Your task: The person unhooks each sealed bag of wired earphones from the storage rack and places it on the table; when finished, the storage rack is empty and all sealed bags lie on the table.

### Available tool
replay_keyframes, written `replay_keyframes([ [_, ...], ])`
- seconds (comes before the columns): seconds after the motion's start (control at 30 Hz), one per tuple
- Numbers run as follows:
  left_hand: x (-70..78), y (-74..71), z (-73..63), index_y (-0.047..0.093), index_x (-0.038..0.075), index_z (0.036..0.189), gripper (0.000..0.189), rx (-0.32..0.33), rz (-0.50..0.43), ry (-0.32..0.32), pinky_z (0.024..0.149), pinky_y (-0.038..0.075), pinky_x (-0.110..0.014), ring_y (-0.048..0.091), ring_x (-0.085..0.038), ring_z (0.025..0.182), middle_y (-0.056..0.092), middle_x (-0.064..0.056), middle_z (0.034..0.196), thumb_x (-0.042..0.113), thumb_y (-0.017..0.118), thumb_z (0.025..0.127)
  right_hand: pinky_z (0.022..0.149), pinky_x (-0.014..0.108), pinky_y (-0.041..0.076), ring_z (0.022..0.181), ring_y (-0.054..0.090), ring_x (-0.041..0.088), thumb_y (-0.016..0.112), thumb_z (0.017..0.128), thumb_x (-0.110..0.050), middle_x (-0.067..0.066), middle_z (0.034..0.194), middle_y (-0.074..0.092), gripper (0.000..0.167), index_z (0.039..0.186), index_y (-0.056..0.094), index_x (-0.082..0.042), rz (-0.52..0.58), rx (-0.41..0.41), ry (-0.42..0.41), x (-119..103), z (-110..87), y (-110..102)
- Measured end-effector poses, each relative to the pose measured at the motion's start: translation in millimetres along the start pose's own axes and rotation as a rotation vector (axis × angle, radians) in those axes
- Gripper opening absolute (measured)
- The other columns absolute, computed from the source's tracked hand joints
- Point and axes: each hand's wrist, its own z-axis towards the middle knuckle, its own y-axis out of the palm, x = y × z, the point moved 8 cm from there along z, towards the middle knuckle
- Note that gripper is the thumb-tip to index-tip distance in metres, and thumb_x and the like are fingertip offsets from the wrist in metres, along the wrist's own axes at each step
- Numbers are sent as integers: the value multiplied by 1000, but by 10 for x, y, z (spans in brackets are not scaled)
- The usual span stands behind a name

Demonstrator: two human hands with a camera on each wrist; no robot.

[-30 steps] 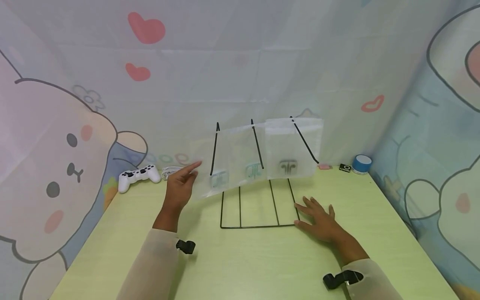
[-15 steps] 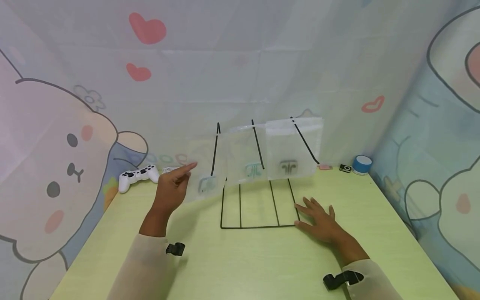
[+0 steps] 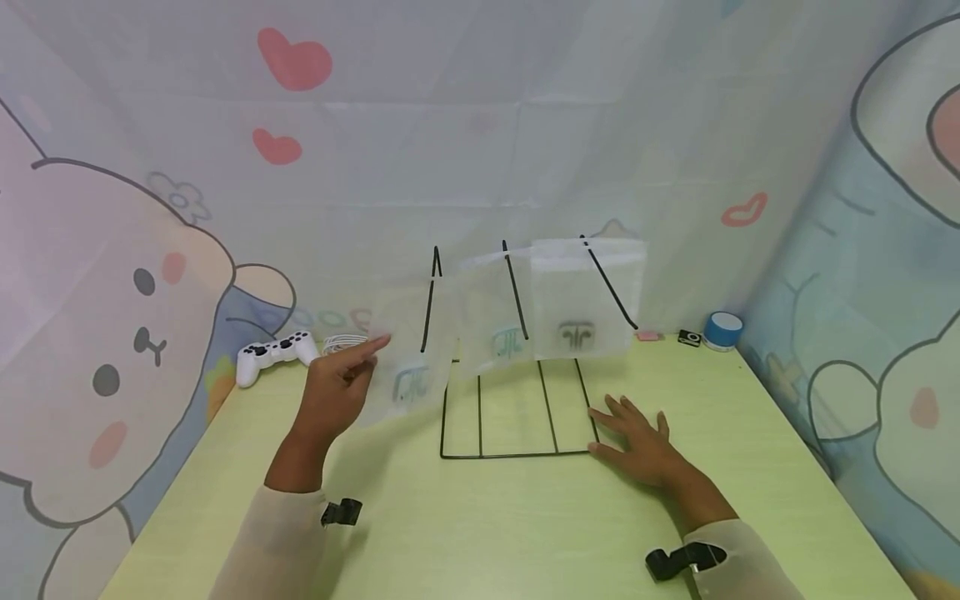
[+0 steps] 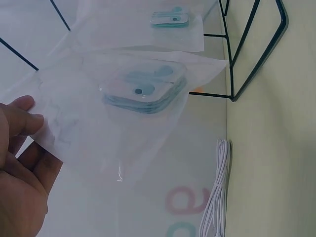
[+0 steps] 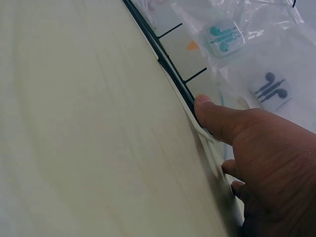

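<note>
A black wire rack (image 3: 517, 455) stands on the table, with three translucent plastic bags on its prongs. My left hand (image 3: 330, 396) pinches the side edge of the left bag (image 3: 397, 321) between thumb and fingers. That bag slants outward to the left, and a flat case of earphones (image 4: 145, 89) shows through it in the left wrist view. The middle bag (image 3: 483, 292) has a case with teal earphones, the right bag (image 3: 585, 287) one with dark earphones. My right hand (image 3: 637, 446) lies with spread fingers at the base's front right corner, thumb touching the wire (image 5: 190, 101).
At the back left are a white game controller (image 3: 277, 354) and a coiled white cable (image 3: 343, 342). A pink item (image 3: 649, 336), a small black device (image 3: 689, 337) and a blue-and-white round container (image 3: 723, 331) stand at the back right. A printed cloth hangs behind.
My left hand has drawn left, down and slightly toward me with the left bag's edge. The left bag has swung away from the middle one and sits lower. The right hand has stayed put.
</note>
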Motion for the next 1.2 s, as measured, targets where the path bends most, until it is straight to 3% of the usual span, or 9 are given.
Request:
replay_keyframes([
  [0.07, 23, -17, -17, 78, 6, 134, 46, 4, -18, 0, 50, 32, -20, 26, 3, 53, 81, -21, 104, -19, 64, 98, 119, 90, -6, 167, 18, 53, 68, 106, -49, 22, 178, 32, 66, 163, 53, -19, -6, 0, 0, -3, -6, -2],
  [0.13, 44, -29, -35, 79, 6, 133, 45, 5, -35, -1, 49, 31, -20, 25, 4, 53, 79, -17, 92, -19, 63, 98, 119, 90, -6, 167, 18, 53, 67, 106, -49, 22, 178, 32, 66, 164, 53, -19, -11, -1, 6, 4, -17, -6],
  [0.23, 83, -40, -59, 79, 5, 132, 46, 8, -53, 8, 47, 29, -20, 22, 6, 53, 53, -4, 61, -20, 63, 97, 119, 90, -6, 167, 19, 54, 68, 106, -48, 22, 178, 33, 66, 163, 53, -18, -13, 2, 8, 4, -28, -21],
  [0.3, 113, -51, -72, 80, 5, 131, 46, 12, -57, 24, 47, 28, -20, 21, 6, 54, 37, 3, 56, -21, 63, 96, 119, 90, -6, 166, 18, 54, 68, 106, -48, 23, 178, 33, 66, 163, 53, -18, -9, 4, 8, 6, -34, -28],
  [0.53, 196, -98, -121, 80, 4, 129, 48, 12, -33, 76, 49, 28, -19, 21, 6, 55, 35, 6, 55, -23, 62, 94, 119, 90, -6, 167, 19, 53, 67, 106, -49, 21, 178, 33, 66, 163, 53, -20, -17, 3, 11, 32, -42, -12],
  [0.83, 224, -170, -218, 80, 3, 130, 43, -34, -46, 22, 46, 28, -22, 19, 10, 55, 26, 7, 51, -19, 64, 97, 119, 90, -6, 167, 18, 53, 68, 105, -50, 22, 178, 33, 66, 163, 54, -20, -12, 3, 8, 17, -23, -2],
  [0.93, 239, -202, -252, 80, 4, 131, 45, -48, -66, 7, 46, 30, -22, 20, 11, 54, 41, 4, 54, -19, 64, 96, 118, 91, -5, 166, 18, 54, 68, 106, -49, 23, 178, 33, 66, 162, 54, -20, -7, 2, 3, -16, -18, -15],
  [1.03, 254, -230, -287, 79, 4, 132, 46, -60, -87, 0, 45, 31, -22, 20, 12, 53, 45, 2, 56, -20, 64, 96, 117, 91, -4, 166, 19, 55, 68, 106, -48, 24, 177, 34, 65, 162, 55, -19, -10, 1, -1, -46, -20, -26],
  [1.2, 279, -259, -334, 79, 1, 130, 43, -72, -105, 30, 48, 33, -24, 22, 11, 56, 32, 5, 52, -21, 65, 95, 118, 91, -4, 166, 19, 55, 68, 106, -48, 24, 177, 34, 65, 162, 55, -18, -13, -1, 0, -44, -13, -22],
])
